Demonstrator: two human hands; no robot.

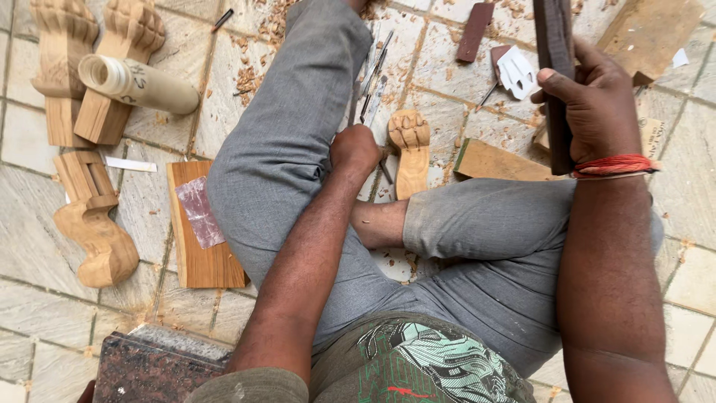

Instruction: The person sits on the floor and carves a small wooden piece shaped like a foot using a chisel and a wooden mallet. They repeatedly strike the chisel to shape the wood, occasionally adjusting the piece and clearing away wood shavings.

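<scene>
Floor [30, 224]: pale stone tiles with dark grouted joints, matt and worn, strewn with wood shavings thickest toward the top centre. The person sits directly on it, legs in grey trousers [283, 149] crossed over the work area.

Granite block [156, 366]: speckled dark polished slab, bottom left, partly cut off by the frame edge.

Board [198, 261]: flat rectangular plank of reddish timber lying left of the knee, with a sheet of pinkish sandpaper [200, 211] resting on it.

Carved legs: one curved, paw-footed leg [93, 220] lies loose on the tiles at left; two more [89, 67] stand paired at top left, pale unfinished timber. A cream roll [138, 83] lies across them.

Offcut [496, 160]: flat wedge of timber just beside the right knee.

Workpiece [410, 149]: small carved paw-foot leg, light timber, lying on the floor between the legs, just beside the left hand.

Mallet [556, 67]: dark, straight-sided wooden bar held upright.

Chisels [373, 82]: slim metal tools lying in a row above the workpiece.

Right hand [597, 104]: closed around the mallet, red thread at the wrist.

Left hand [354, 149]: fist turned down by the workpiece; cannot tell what, if anything, it holds.
</scene>
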